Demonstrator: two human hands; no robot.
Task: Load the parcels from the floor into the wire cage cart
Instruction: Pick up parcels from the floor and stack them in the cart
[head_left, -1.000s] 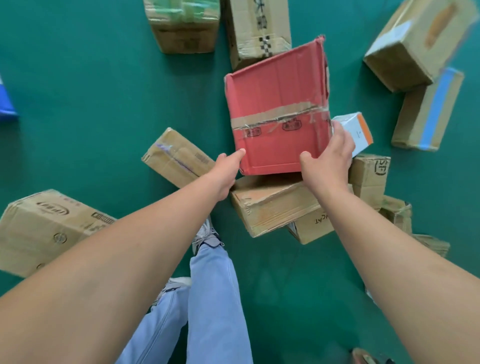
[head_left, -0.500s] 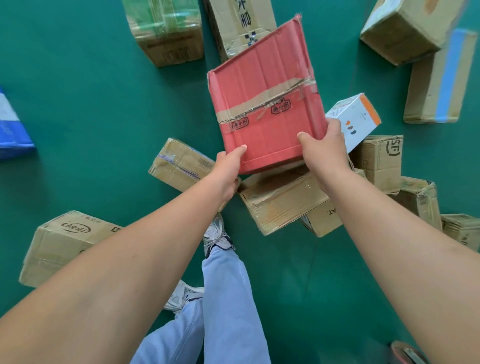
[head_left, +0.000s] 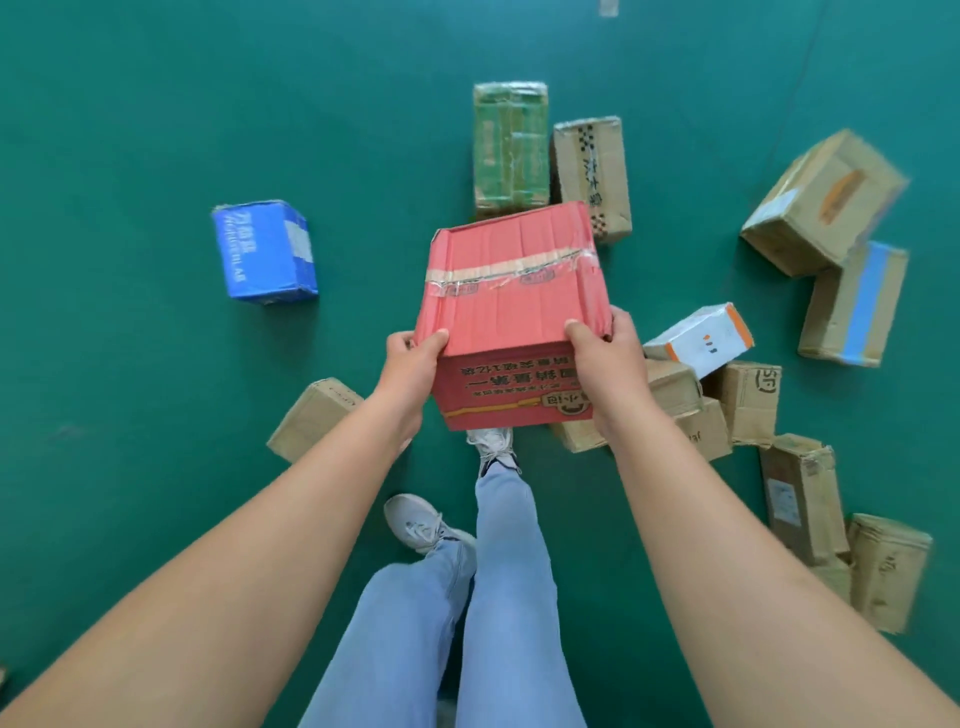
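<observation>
A red taped cardboard box (head_left: 514, 291) is held in the air above the green floor, in front of me. My left hand (head_left: 410, 366) grips its near left corner, thumb on top. My right hand (head_left: 608, 358) grips its near right corner, thumb on the lid and fingers round the side. Printed lettering shows on the box's near face. The wire cage cart is not in view.
Several parcels lie on the green floor (head_left: 156, 130): a blue box (head_left: 265, 252) at left, a green-taped box (head_left: 510, 140), brown cartons (head_left: 592, 176) behind, a white and orange box (head_left: 701, 338) and a pile of brown cartons (head_left: 748, 400) at right. My feet stand below the red box.
Both hands have lifted the red box off the brown cartons and brought it up toward me. The view has pulled back, and the blue box has come into sight.
</observation>
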